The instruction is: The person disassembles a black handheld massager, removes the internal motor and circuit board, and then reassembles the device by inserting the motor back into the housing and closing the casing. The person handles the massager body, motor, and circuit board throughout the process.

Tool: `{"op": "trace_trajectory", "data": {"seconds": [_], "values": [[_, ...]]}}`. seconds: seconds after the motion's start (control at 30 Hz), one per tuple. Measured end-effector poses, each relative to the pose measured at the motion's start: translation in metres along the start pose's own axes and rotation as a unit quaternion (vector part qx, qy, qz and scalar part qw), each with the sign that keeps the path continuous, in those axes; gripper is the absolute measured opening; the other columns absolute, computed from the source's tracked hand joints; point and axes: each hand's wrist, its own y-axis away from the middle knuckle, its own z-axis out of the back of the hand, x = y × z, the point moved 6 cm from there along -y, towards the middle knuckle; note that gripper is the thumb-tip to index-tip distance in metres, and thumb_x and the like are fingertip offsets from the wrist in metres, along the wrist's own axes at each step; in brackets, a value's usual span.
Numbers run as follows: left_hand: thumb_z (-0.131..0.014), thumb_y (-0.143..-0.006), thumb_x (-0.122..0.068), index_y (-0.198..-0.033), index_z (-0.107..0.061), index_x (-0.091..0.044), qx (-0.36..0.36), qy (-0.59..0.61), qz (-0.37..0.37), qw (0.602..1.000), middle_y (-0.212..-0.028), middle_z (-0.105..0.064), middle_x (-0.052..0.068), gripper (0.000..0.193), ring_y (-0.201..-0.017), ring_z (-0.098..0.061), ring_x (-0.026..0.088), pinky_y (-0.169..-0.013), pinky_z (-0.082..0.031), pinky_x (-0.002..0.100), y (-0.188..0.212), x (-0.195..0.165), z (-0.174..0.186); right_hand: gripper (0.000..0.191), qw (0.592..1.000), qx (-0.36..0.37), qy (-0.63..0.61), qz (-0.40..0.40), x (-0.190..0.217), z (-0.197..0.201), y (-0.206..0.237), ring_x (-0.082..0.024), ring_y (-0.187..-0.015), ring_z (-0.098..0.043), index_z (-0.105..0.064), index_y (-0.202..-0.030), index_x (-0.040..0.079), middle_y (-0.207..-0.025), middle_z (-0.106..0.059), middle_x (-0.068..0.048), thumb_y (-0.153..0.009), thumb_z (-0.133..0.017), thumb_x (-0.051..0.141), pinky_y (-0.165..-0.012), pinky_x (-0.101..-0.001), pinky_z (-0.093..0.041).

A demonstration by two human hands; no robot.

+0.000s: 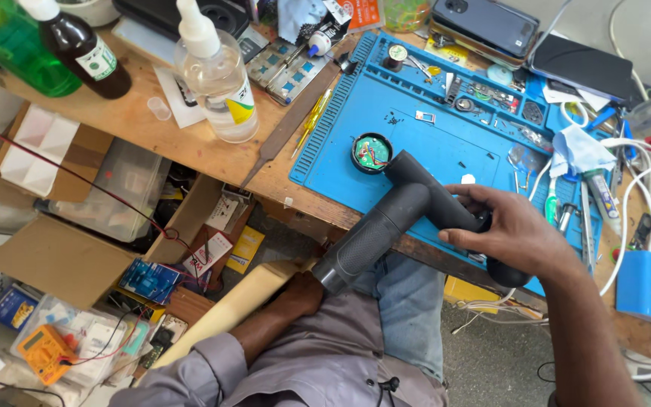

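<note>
A dark grey handheld massage gun (408, 203) lies across the front edge of a blue silicone work mat (431, 151). Its end cap is off, showing a round green circuit board (371, 151). My right hand (510, 230) grips the barrel of the gun from the right. My left hand (301, 292) sits low near my lap, at the bottom end of the textured handle (363, 245); whether it grips the handle is hidden.
A clear squeeze bottle (220, 79), a brown bottle (84, 49) and a green bottle (9, 45) stand at the bench's left. Phones (484, 26), small tools, screws and white cables (642, 173) crowd the right. Boxes and a yellow multimeter (43, 350) lie on the floor.
</note>
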Motion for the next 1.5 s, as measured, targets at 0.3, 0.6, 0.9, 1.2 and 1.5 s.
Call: {"op": "trace_trajectory", "data": {"seconds": [0.3, 0.6, 0.9, 1.2, 1.5], "values": [[-0.062, -0.077, 0.001, -0.131, -0.057, -0.003, -0.145, 0.179, -0.076, 0.97, -0.122, -0.062, 0.022, 0.055, -0.11, -0.061, 0.04, -0.092, -0.048, 0.05, 0.061, -0.015, 0.068, 0.075, 0.986, -0.076, 0.143, -0.025, 0.0, 0.007, 0.015, -0.027, -0.073, -0.071, -0.066, -0.142, 0.013, -0.127, -0.075, -0.009, -0.075, -0.09, 0.035, -0.067, -0.0387, -0.057], [-0.077, -0.088, -0.017, -0.11, -0.07, -0.014, -0.152, 0.182, -0.191, 0.953, -0.102, -0.075, 0.003, 0.024, -0.092, -0.073, 0.024, -0.073, -0.056, 0.037, 0.225, -0.044, 0.273, 0.058, 0.941, -0.304, -0.08, 0.125, 0.007, 0.009, 0.079, -0.018, -0.117, -0.066, -0.063, -0.137, -0.002, -0.128, -0.07, -0.014, -0.082, -0.08, 0.002, -0.101, -0.0317, -0.053], [-0.06, -0.094, -0.008, -0.095, -0.068, -0.009, -0.458, -0.198, -0.261, 0.826, -0.092, -0.058, 0.007, 0.008, -0.093, -0.065, 0.026, -0.076, -0.056, 0.041, 0.035, -0.083, 0.381, 0.052, 0.933, -0.348, 0.043, 0.085, 0.003, -0.005, 0.113, -0.022, -0.109, -0.07, -0.069, -0.128, -0.002, -0.121, -0.073, -0.018, -0.078, -0.083, 0.0, -0.095, -0.0349, -0.056], [-0.08, -0.084, -0.009, -0.1, -0.068, -0.003, -0.409, -0.032, -0.316, 0.856, -0.104, -0.066, 0.012, 0.02, -0.104, -0.065, 0.031, -0.09, -0.055, 0.043, 0.029, -0.032, 0.354, 0.046, 0.934, -0.353, 0.027, 0.045, -0.058, -0.015, 0.132, -0.022, -0.105, -0.072, -0.067, -0.131, -0.002, -0.115, -0.071, -0.019, -0.087, -0.079, 0.003, -0.096, -0.0322, -0.057], [-0.08, -0.083, -0.012, -0.113, -0.074, -0.012, -0.382, -0.067, -0.347, 0.854, -0.123, -0.068, 0.007, 0.031, -0.116, -0.065, 0.029, -0.098, -0.055, 0.04, 0.04, -0.028, 0.323, 0.029, 0.91, -0.406, -0.032, 0.073, -0.062, -0.027, 0.129, -0.024, -0.114, -0.069, -0.06, -0.129, -0.01, -0.121, -0.067, -0.023, -0.103, -0.071, -0.004, -0.105, -0.0326, -0.055]]}}
